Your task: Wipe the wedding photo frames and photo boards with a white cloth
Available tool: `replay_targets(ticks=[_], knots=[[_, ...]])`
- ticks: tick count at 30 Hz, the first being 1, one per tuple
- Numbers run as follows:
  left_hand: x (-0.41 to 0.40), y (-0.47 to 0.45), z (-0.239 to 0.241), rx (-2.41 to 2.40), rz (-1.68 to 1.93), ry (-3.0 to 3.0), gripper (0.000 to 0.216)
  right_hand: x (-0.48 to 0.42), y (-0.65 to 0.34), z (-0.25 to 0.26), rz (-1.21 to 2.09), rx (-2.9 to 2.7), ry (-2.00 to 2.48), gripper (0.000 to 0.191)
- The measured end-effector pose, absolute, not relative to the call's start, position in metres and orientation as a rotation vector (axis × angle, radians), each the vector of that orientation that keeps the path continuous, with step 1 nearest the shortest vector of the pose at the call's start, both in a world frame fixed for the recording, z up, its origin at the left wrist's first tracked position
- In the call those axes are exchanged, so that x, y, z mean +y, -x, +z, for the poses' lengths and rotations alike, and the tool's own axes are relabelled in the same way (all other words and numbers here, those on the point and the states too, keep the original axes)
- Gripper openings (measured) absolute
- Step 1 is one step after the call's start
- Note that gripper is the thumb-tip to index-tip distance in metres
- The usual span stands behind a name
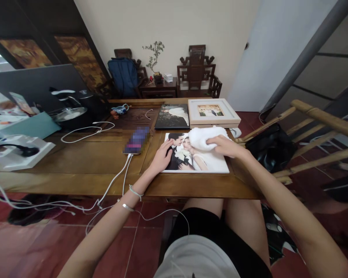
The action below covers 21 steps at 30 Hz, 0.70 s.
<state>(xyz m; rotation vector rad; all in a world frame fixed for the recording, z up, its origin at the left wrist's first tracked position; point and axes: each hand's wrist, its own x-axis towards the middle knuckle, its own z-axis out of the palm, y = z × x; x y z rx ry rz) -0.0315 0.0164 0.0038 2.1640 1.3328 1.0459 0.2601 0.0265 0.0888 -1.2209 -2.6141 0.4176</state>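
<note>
Sitting before a photo panel [208, 160] printed with two people, one in a dark suit and one in white, and lying flat near the front edge of a wooden table [84, 154]. Holding a bunched white cloth [203, 139] in the right hand [227, 146], with thumb and fingers closed on its near side, and covering the panel's upper right part with it. Resting the left hand [161, 156] on the panel's left edge, with fingers loosely extended and gripping nothing. Facing, just behind the panel, a dark photo print [172, 116] and, right beside it, a pale framed picture [211, 112]. Having, left of the left hand, a phone [136, 141] with a pixelated screen and a white cable [116, 178] trailing from its near end. Looking farther left to a white power strip [42, 154], a teal box [40, 127] and a dark monitor [37, 79]. Having a bamboo chair [321, 113] to the right. Looking beyond the table to a blue backpack [123, 77], a potted plant [154, 58] and a carved dark chair [196, 73] before a pale wall [214, 23].
</note>
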Motion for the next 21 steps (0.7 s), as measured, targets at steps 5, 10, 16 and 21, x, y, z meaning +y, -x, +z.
replay_targets(ticks=[5, 10, 16, 21], knots=[[0.017, 0.032, 0.003, 1.324, 1.047, -2.179, 0.044, 0.074, -0.264, 0.089, 0.39, -2.578, 1.252, 0.053], [0.017, 0.032, 0.004, 1.324, 1.039, -2.158, 0.044, 0.06, -0.268, 0.084, 0.364, -2.535, 1.297, 0.052], [0.019, 0.031, 0.001, 1.344, 1.015, -2.103, 0.045, -0.026, -0.273, 0.072, 0.277, -2.615, 1.267, 0.055], [0.018, 0.029, 0.0, 1.355, 1.028, -2.148, 0.045, -0.097, -0.267, 0.073, 0.353, -2.647, 1.233, 0.056]])
